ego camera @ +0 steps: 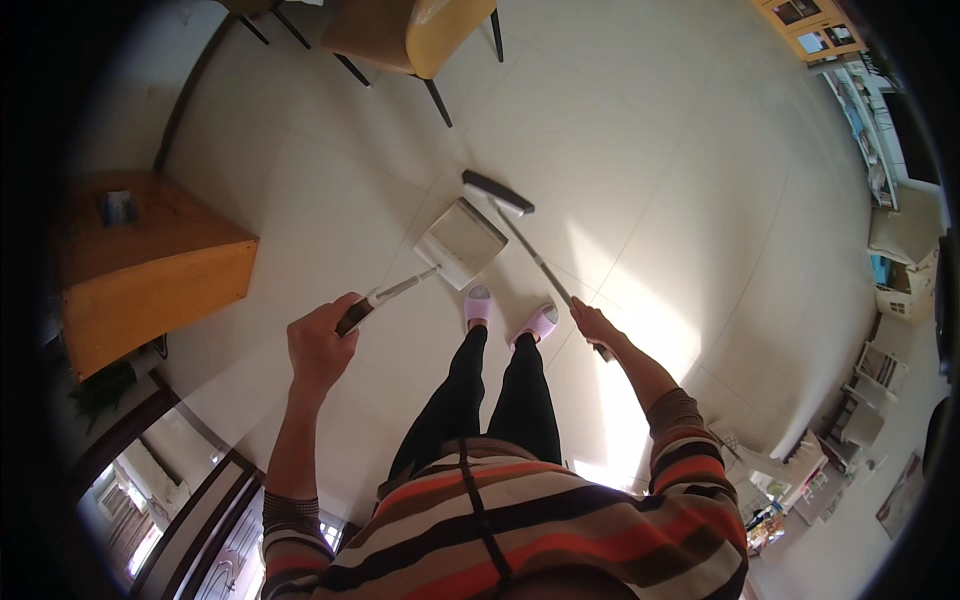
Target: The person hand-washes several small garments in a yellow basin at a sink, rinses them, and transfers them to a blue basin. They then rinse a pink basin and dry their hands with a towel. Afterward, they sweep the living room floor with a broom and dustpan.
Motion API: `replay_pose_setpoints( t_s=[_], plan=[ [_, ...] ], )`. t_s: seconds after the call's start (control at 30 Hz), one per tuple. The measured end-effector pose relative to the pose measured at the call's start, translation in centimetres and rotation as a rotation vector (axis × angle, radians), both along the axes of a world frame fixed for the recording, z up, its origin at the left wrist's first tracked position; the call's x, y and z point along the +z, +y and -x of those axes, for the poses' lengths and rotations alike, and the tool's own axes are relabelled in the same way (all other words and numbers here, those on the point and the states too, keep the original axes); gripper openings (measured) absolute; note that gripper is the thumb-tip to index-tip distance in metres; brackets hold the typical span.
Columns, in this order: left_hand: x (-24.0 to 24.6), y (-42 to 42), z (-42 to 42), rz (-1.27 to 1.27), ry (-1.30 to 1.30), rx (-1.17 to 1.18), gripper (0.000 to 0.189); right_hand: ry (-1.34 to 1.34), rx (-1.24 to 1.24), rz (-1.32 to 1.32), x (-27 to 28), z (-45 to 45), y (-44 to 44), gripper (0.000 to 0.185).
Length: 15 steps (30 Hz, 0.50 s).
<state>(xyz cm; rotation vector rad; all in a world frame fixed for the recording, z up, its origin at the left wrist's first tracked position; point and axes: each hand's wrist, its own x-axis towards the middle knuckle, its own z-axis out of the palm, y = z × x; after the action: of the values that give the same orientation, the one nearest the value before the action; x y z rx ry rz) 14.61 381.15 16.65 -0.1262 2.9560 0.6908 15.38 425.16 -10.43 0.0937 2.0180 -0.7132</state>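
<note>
My left hand (322, 337) is closed around the dark grip of a long-handled dustpan (463, 241). The pale pan rests on the tiled floor in front of my feet, its open edge facing away to the upper right. My right hand (598, 328) grips the handle of a broom (499, 193) with a white head and dark bristles. The broom head lies just beyond the pan's front edge, close to its far corner. Whether the two touch, I cannot tell. My feet, in lilac slippers (478, 304), stand just behind the pan.
A chair (431, 37) with thin black legs stands ahead. Wooden furniture (161, 300) juts in from the left. Along the right side are a shelf (859, 131) and a light basket (904, 300). Bright sunlight falls on the tiles (637, 315) at the right.
</note>
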Motion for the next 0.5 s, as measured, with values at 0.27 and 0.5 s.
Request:
replay_pose_setpoints(
  t_s=[0.27, 0.5],
  plan=[
    [-0.6, -1.8, -1.1, -0.031, -0.093, 0.02, 0.046, -0.298, -0.269, -0.067, 9.8, -7.0, 3.1, 0.046],
    [-1.0, -2.5, -3.9, -0.036, -0.028, -0.006, 0.045, -0.202, -0.643, -0.078, 8.8, -10.8, 3.1, 0.048]
  ],
)
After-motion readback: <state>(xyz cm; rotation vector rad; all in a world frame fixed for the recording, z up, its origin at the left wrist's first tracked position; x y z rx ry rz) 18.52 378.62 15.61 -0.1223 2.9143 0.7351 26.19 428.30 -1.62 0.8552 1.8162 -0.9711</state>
